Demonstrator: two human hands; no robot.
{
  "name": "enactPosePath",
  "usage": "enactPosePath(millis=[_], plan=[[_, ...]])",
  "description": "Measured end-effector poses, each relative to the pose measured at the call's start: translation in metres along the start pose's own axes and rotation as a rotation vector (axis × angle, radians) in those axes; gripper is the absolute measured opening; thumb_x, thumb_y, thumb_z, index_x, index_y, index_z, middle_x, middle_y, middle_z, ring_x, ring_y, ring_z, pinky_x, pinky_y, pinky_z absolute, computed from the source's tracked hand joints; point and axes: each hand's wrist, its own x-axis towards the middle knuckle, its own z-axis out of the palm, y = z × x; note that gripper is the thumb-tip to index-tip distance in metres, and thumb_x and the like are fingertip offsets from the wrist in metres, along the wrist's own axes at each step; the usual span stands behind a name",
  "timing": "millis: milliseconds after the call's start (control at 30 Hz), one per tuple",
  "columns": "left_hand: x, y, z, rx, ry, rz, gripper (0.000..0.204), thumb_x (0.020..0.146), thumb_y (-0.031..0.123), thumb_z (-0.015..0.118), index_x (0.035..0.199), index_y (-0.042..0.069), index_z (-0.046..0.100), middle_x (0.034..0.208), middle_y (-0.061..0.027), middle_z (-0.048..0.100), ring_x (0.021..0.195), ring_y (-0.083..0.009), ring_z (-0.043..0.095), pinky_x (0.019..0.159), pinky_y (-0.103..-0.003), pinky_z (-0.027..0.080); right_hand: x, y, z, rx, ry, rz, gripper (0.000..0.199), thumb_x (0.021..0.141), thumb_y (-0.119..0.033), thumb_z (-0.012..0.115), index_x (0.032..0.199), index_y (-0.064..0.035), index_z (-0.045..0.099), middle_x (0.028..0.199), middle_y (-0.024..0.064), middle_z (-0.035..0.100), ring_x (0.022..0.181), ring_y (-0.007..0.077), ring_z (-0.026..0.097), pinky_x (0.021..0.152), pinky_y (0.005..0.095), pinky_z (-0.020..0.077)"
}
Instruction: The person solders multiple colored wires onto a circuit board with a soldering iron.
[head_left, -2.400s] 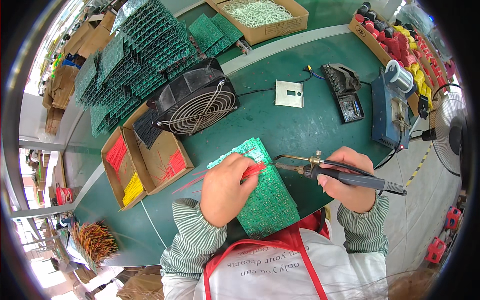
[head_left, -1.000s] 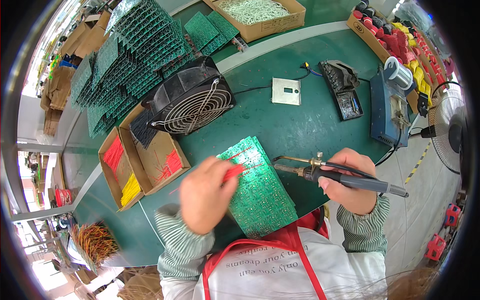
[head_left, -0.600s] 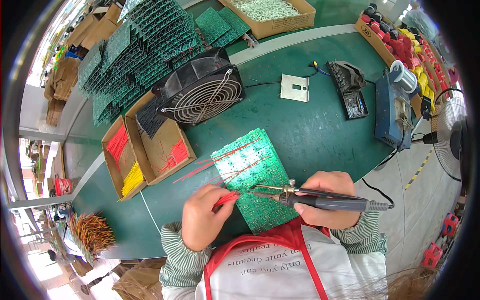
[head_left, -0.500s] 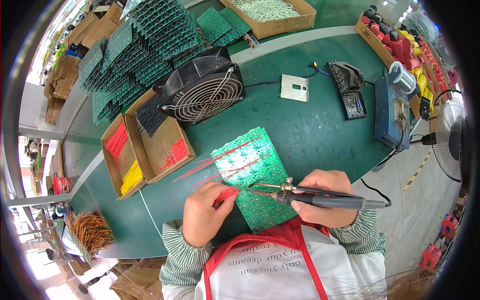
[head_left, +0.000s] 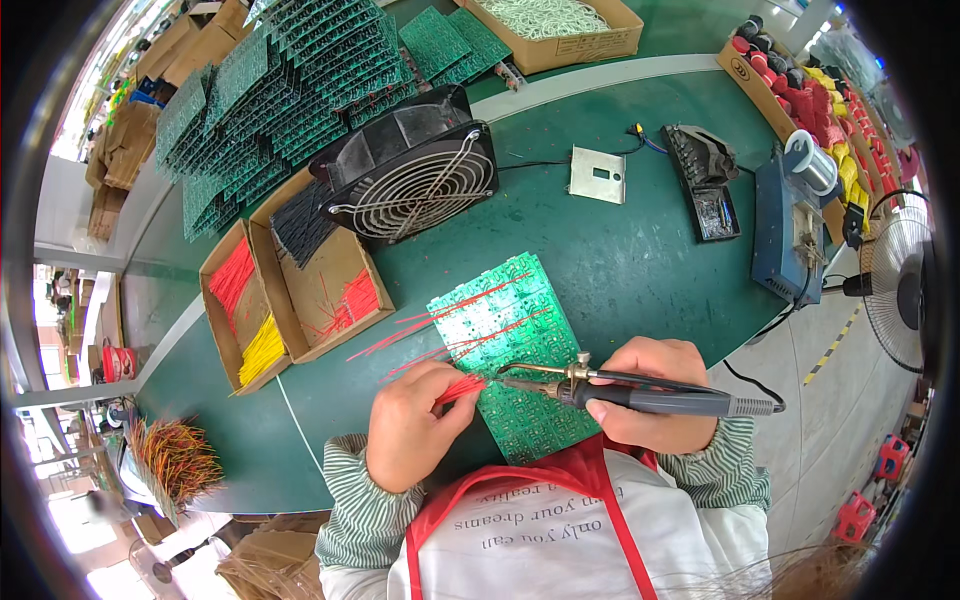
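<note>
A green circuit board panel [head_left: 530, 410] lies on the table in front of me, with rows of red wires [head_left: 490, 290] fixed across its far part and trailing off its left side. My left hand [head_left: 415, 425] is closed on a bunch of red wires [head_left: 462, 388] at the board's left edge. In my right hand [head_left: 655, 395] is a soldering iron [head_left: 670, 401], gripped by its dark handle. A thin metal tube with a brass fitting [head_left: 577, 370] is mounted along the iron. The iron's tip meets the board close to the wire ends by my left fingers.
A black fan [head_left: 425, 185] stands beyond the board, beside cardboard trays [head_left: 340, 335] of red, yellow and black wires. Stacked circuit boards [head_left: 300, 90] fill the far left. At right are a metal plate [head_left: 598, 175], a black holder [head_left: 700, 185] and a blue solder station [head_left: 783, 235].
The whole view has shifted slightly. Both hands stay at nearly the same spot on the board, still holding the wires and the soldering iron.
</note>
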Motion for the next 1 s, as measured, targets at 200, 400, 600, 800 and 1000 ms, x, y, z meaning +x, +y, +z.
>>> enactPosePath(millis=[200,400,600,800,1000], plan=[[-0.002,0.002,-0.01,0.013,0.108,-0.057,0.008,0.075,0.003,0.068,0.08,-0.002,0.064,0.075,-0.0104,0.06,0.064,-0.0206,0.056,0.058,-0.029,0.044,-0.002,-0.003,-0.008,-0.038,0.015,-0.026,0.017,0.069,-0.006,0.071,0.077,0.0004,0.057,0.059,0.0052,0.061,0.047,0.01,0.057,0.044,0.024,0.0426],[-0.001,0.008,-0.028,0.336,0.453,-0.016,0.009,0.075,0.004,0.069,0.083,0.001,0.065,0.075,-0.0086,0.059,0.058,-0.0163,0.052,0.052,-0.027,0.042,-0.01,0.0,-0.013,-0.057,0.038,-0.009,0.017,0.069,-0.006,0.071,0.078,-0.0003,0.057,0.06,0.005,0.061,0.047,0.0105,0.057,0.045,0.0235,0.0427],[0.006,0.015,0.014,0.012,0.114,0.072,0.008,0.075,0.004,0.07,0.08,0.001,0.065,0.073,-0.0072,0.058,0.053,-0.0154,0.049,0.048,-0.027,0.038,-0.013,-0.003,-0.017,-0.086,0.07,0.003,0.018,0.068,-0.006,0.072,0.078,-0.0014,0.058,0.063,0.0048,0.063,0.05,0.0097,0.058,0.047,0.0229,0.0435],[0.011,0.012,0.019,-0.016,0.068,0.051,0.009,0.076,0.006,0.071,0.08,-0.001,0.065,0.071,-0.0069,0.056,0.052,-0.0142,0.048,0.048,-0.027,0.038,-0.014,0.001,-0.017,-0.056,0.074,0.026,0.018,0.069,-0.007,0.072,0.078,-0.0013,0.058,0.063,0.0049,0.063,0.051,0.0093,0.058,0.048,0.0229,0.0439],[0.013,0.014,0.015,0.031,-0.003,0.019,0.01,0.077,0.01,0.069,0.081,0.002,0.064,0.075,-0.0082,0.057,0.059,-0.0224,0.056,0.053,-0.033,0.045,-0.011,0.005,-0.015,-0.017,0.059,0.051,0.018,0.069,-0.007,0.072,0.078,-0.0011,0.058,0.063,0.0049,0.063,0.05,0.0096,0.059,0.047,0.0233,0.0439]])
